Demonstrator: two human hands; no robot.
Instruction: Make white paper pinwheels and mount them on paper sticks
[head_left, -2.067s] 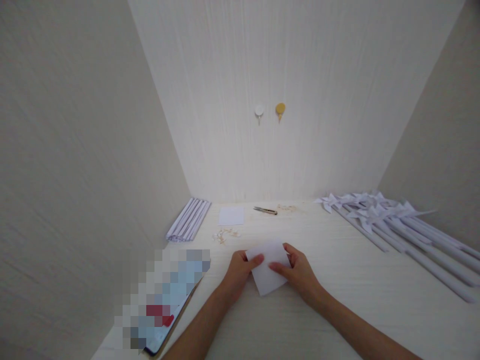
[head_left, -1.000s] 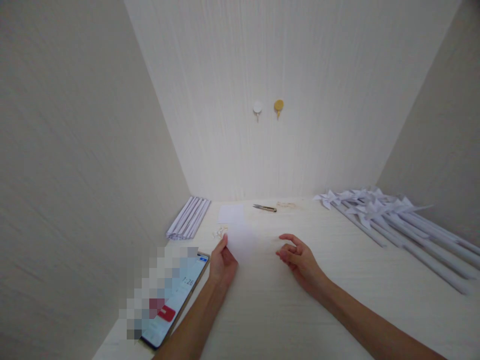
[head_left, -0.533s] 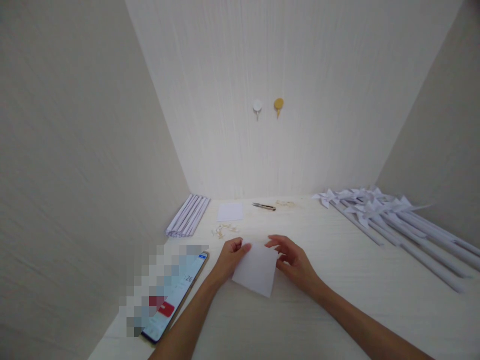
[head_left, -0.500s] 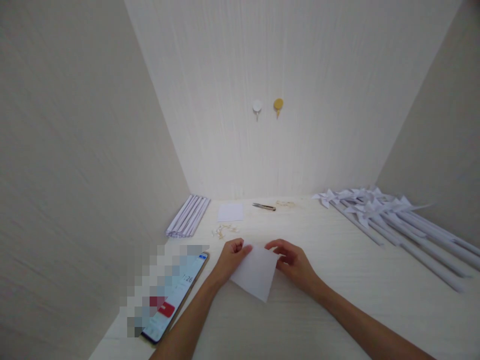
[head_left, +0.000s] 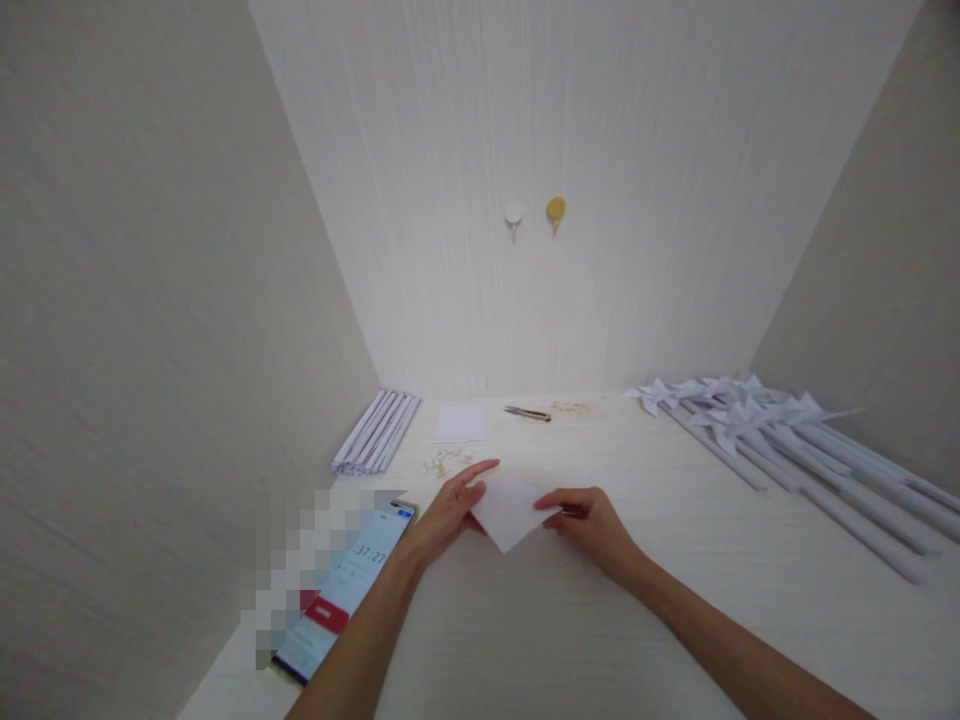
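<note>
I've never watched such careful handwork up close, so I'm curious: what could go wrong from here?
The white paper is held between the left hand and the right hand, so an uneven pull might crease or tear it. The left forearm overlaps the phone in this view and could nudge it. Small pale bits lie just beyond the left hand; a careless sweep might scatter them.

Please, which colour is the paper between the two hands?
White; the paper shows best in the head view.

A phone (head_left: 351, 578) lies near left on the table (head_left: 517, 650); white hook (head_left: 514, 214) and yellow hook (head_left: 556, 210) on the far wall (head_left: 645, 200).
</note>
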